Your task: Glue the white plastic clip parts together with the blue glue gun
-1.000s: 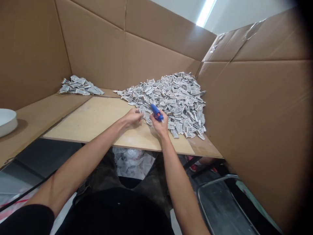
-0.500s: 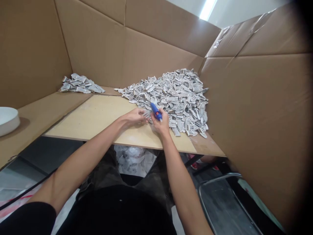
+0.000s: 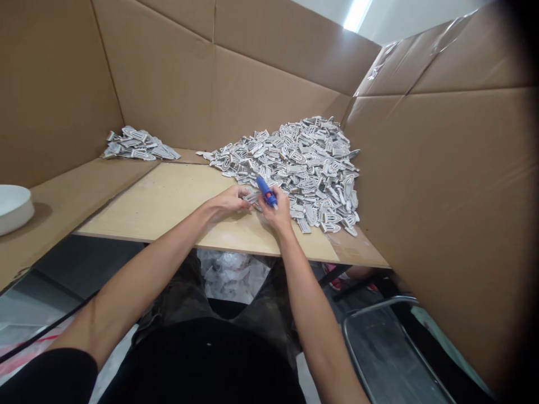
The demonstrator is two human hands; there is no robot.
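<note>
My left hand (image 3: pixel 233 201) is closed with its fingertips on a small grey-white slotted piece (image 3: pixel 251 197), rounded at one end like those in the heap. My right hand (image 3: pixel 278 213) grips a blue-handled tool (image 3: pixel 266 191) with an orange-red spot on its side. Its thick blue end points up and away from me, and a pale tip shows near my thumb. Both hands are close together over the wooden board (image 3: pixel 143 207). Right behind them rises a large heap of grey-white slotted pieces (image 3: pixel 303 160). My right fingers partly hide the held piece.
A smaller pile of similar pieces (image 3: pixel 138 145) lies at the back left. At the left edge stands a white round bowl (image 3: pixel 14 209). Cardboard walls (image 3: pixel 168 84) surround the board. Below the front edge are a plastic bag (image 3: pixel 233 278) and a metal-framed stool (image 3: pixel 387 348).
The blue-handled tool has shifted very slightly left, and the slotted piece has turned a little in my left fingers. Both hands otherwise stay in place.
</note>
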